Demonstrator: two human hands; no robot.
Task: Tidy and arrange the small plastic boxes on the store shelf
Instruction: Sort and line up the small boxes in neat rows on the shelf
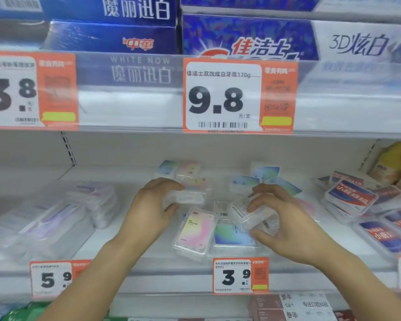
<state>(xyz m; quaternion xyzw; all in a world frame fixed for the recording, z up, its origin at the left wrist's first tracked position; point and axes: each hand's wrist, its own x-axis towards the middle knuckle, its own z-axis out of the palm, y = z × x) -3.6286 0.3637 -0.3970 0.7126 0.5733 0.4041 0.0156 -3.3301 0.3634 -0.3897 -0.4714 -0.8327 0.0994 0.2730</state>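
Several small clear plastic boxes with pastel labels lie scattered on the white shelf [134, 256]. My left hand [148, 207] grips a clear box [188, 197] on its edge, fingers over the top and thumb below. My right hand [285, 223] holds another clear box [248, 214], tilted with its barcode side up. Below the hands a pink-yellow box [196, 231] and a blue-green box [232, 235] lie flat side by side. More pink boxes [190, 170] and blue boxes [264, 176] sit jumbled at the back.
Clear flat packs [63, 218] fill the shelf's left side. Red-and-blue labelled boxes [352, 198] crowd the right. Price tags [240, 275] line the front rail. The upper shelf's rail [130, 107] with toothpaste cartons hangs close overhead.
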